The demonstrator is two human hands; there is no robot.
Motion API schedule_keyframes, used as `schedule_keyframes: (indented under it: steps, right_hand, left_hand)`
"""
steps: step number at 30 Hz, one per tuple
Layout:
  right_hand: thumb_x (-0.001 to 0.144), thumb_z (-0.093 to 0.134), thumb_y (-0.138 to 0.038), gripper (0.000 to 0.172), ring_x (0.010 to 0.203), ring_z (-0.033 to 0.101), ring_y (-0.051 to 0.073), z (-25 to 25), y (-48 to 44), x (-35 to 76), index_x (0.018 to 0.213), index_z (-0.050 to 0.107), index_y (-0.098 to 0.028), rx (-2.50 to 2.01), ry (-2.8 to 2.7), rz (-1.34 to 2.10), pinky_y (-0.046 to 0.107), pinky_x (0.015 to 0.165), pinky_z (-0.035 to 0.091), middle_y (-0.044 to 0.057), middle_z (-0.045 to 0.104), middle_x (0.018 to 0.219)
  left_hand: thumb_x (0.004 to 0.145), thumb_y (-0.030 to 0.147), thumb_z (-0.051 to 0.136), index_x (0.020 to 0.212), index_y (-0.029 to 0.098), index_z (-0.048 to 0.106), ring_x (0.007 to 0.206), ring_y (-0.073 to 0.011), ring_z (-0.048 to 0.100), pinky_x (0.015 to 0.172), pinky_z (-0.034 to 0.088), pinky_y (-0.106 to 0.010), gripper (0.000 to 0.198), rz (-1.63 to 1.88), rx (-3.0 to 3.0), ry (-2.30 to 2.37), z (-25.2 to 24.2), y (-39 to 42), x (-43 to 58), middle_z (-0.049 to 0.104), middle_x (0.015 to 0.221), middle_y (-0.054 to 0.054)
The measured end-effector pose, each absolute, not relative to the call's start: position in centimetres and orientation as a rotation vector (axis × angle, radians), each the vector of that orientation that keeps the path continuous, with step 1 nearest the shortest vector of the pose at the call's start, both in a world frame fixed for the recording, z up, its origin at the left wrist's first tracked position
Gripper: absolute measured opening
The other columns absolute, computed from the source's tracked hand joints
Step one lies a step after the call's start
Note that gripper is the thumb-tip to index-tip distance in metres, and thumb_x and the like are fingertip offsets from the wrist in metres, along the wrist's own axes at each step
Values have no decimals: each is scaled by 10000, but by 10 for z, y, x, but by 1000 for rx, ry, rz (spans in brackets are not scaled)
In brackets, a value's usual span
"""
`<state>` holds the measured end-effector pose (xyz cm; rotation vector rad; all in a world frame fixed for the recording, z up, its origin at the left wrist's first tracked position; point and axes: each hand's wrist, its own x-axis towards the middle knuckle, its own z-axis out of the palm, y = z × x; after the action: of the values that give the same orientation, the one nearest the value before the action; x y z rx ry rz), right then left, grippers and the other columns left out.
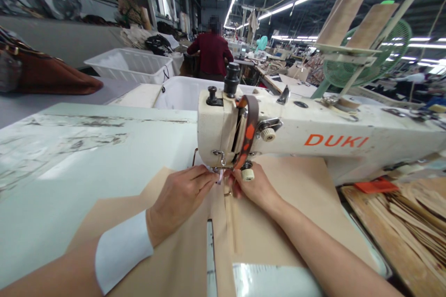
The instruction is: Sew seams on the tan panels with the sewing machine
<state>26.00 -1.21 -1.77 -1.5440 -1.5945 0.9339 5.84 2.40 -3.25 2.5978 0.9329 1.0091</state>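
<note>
A white sewing machine (282, 130) with orange lettering stands over a pale green table. Tan sheet material (292, 195) lies under its needle area, with a narrow tan strip (221, 246) running toward me. My left hand (183, 192) rests on the material left of the needle, its fingers pressed together at the presser foot; what they hold is too small to tell. Just right of the needle, my right hand (252, 185) has its fingers bent inward beside the strip, partly behind a white knob. Whatever those fingertips pinch is hidden. A white band wraps my left forearm.
Two thread cones (343, 18) stand at the upper right before a green fan (400, 51). A wooden board (386, 236) with tan strips lies right. A brown bag (45, 72) and white crate (128, 67) are left. Ahead sits a person in dark red (212, 53).
</note>
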Motion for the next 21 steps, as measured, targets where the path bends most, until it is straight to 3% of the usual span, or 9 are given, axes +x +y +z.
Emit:
schedule_keyframes:
  steps: [3,6,9,12,15,21]
  right_hand:
    - [865,495,-511,423,487,655,188,-14,-14,260,822,651,-120,-1443,-1553,1215,216,363,397,97,701,681]
    - [795,554,-652,548,573,693,200,-15,-14,255,842,627,-111,-1374,-1493,1341,244,429,505,132,715,802]
    - [782,559,-707,571,535,665,172,-22,-13,252,754,578,-136,-1357,-1471,1356,248,470,530,88,679,691]
    - [821,560,-678,539,454,603,136,-30,-12,255,701,551,-153,-1369,-1522,1324,219,437,487,27,614,565]
    - [903,519,-590,476,442,565,105,-35,-13,259,724,569,-152,-1394,-1614,1231,186,428,433,9,602,566]
    - [999,389,-457,411,480,553,88,-35,-16,256,777,574,-164,-1440,-1789,1003,186,518,434,-1,609,635]
  left_hand:
    - [1013,262,444,987,196,756,803,-238,702,714,534,-342,320,1064,2756,859,-32,23,56,751,933,-71]
    - [1012,238,447,997,178,748,817,-257,702,717,534,-366,307,1032,2766,832,-34,22,56,749,949,-84]
    - [992,236,488,997,182,752,846,-251,705,754,542,-361,270,999,2668,864,-35,21,58,746,968,-82]
    - [962,216,547,935,196,765,806,-198,708,741,546,-290,221,957,2517,917,-30,21,60,746,937,-52]
    - [920,214,621,907,223,773,710,-144,696,651,532,-209,153,889,2357,946,-24,21,62,747,868,-4]
    - [881,264,657,946,233,786,698,-166,685,635,515,-224,148,796,2133,1015,-23,23,63,744,819,-5]
